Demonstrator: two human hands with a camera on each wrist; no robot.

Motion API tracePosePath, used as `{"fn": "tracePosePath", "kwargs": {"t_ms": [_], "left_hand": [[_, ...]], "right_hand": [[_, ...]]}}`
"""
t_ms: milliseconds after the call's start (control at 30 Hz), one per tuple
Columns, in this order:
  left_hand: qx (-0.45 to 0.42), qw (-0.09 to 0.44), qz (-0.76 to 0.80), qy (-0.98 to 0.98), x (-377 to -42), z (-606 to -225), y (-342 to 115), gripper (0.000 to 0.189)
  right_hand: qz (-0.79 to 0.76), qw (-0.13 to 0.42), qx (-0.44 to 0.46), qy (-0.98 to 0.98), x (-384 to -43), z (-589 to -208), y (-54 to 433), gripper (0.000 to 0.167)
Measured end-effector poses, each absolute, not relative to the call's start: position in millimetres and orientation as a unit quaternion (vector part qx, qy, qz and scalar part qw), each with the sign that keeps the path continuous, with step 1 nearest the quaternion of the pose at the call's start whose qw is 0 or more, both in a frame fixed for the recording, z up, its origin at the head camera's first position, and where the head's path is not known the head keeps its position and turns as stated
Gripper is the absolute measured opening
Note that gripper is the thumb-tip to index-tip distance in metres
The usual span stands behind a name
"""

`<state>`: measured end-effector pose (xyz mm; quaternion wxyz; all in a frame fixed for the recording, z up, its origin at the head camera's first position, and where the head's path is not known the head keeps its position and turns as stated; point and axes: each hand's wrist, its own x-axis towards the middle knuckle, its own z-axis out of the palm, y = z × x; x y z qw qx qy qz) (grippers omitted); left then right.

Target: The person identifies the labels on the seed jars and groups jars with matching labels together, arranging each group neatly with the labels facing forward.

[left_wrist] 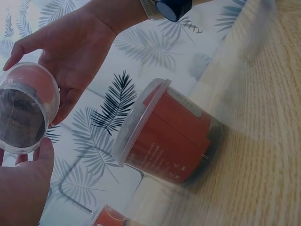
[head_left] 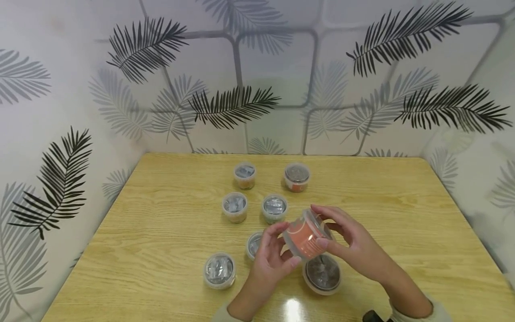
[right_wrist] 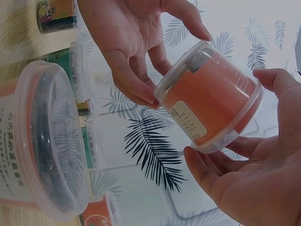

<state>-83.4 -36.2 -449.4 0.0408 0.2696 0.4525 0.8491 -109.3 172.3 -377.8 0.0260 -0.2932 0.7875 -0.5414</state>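
Above the table I hold a clear plastic tub (head_left: 304, 238) with an orange-red label, tilted between both hands. My left hand (head_left: 270, 259) grips it around the base end. My right hand (head_left: 356, 241) grips the rim at the lid end, thumb on one side and fingers on the other. In the left wrist view dark contents show through the end of the held tub (left_wrist: 21, 117). A larger lidded tub (head_left: 322, 273) with a red label stands on the table below my hands. Another tub (head_left: 254, 245) is partly hidden behind my left hand.
Several smaller lidded tubs stand on the wooden table (head_left: 161, 223): one tub (head_left: 219, 271) left of my left hand, a pair in the middle (head_left: 235, 207), and two farther back, including a red-labelled tub (head_left: 297, 177). A leaf-patterned wall (head_left: 277, 129) borders the table's back.
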Motion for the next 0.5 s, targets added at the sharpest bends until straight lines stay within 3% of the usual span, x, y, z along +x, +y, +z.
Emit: {"fn": "tracePosePath", "kwargs": {"t_ms": [300,500], "left_hand": [[0.232,0.104,0.857,0.448,-83.3,-450.3,-38.8,0.051],[0.247,0.113,0.862,0.428,-82.0,-448.1,-38.8,0.045]], "right_hand": [[-0.556,0.027,-0.302,0.774,-108.1,-378.5,170.5,0.057],[-0.562,0.029,-0.321,0.762,-106.7,-377.6,168.5,0.060]]}}
